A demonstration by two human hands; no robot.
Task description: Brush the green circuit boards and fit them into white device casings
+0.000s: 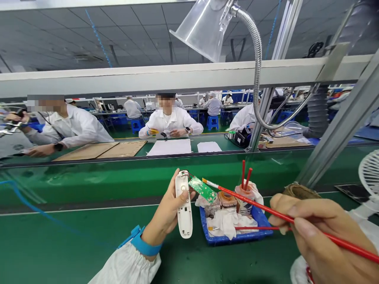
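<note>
Above the green worktop (pixel 89 244), the right hand (pixel 322 232) holds a red brush (pixel 245 200) and the left hand (pixel 170 205) a white casing (pixel 184 211) with a circuit board (pixel 203 189).
The blue tray (pixel 237 238) sits between the hands, right of the left fingers; the brush slants up and left out of the right hand's closed fingers, its bristle tip at the board's upper edge, contact unclear. The casing, open side to the camera, is pinched between the left thumb and fingers, its long axis running away from the wearer, far end leaning slightly left. Just right of the left fingertips, the board slants from upper left to lower right, near the casing's far end.
</note>
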